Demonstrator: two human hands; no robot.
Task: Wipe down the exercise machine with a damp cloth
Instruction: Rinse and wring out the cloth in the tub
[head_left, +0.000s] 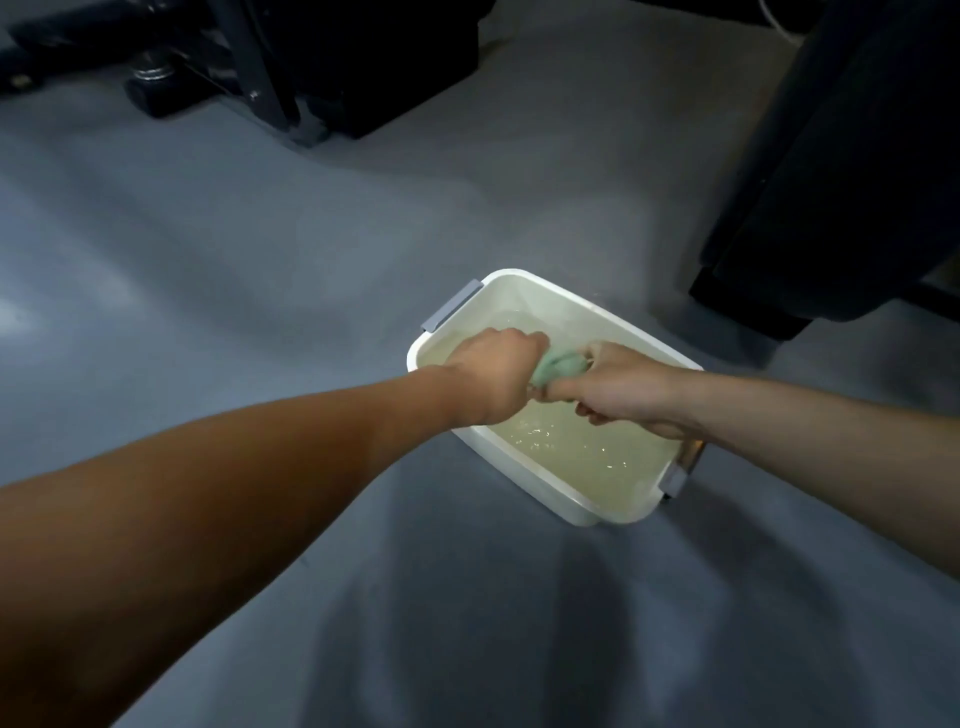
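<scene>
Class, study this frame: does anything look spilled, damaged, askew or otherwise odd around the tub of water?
Nothing stands out. The white tub sits flat on the grey floor with its water inside and no puddle visible around it. The left hand and right hand grip the green cloth above the water.

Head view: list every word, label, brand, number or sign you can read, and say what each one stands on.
None can be read.
White tub: no print shows on its walls or grey handles.
Green cloth, gripped by the left hand and right hand: no tag or lettering in view.
Dark exercise machine: too dim and blurred to show any label.
</scene>
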